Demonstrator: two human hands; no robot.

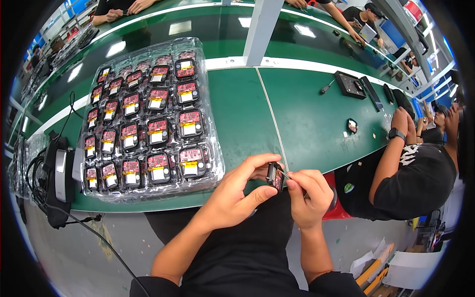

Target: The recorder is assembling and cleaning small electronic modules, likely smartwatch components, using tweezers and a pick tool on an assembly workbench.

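Near the table's front edge, my left hand point(238, 194) grips a small black square device housing point(275, 176), tilted on its edge between thumb and fingers. A bit of its reddish circuit board shows on the side toward my right hand. My right hand point(310, 194) pinches a thin, pointed tool point(284, 173) whose tip meets the housing's upper edge; its exact kind is too small to make out. To the left lies a clear plastic tray point(213, 166) with rows of similar black housings point(158, 131), each with a red board, yellow tape and a white block.
A grey post point(263, 32) rises behind the green table point(237, 106). At the right lie a screwdriver point(326, 87), a black box point(350, 85) and another device point(352, 125). A co-worker point(415, 173) sits close on my right. Cables and a black-silver unit point(60, 171) stand far left.
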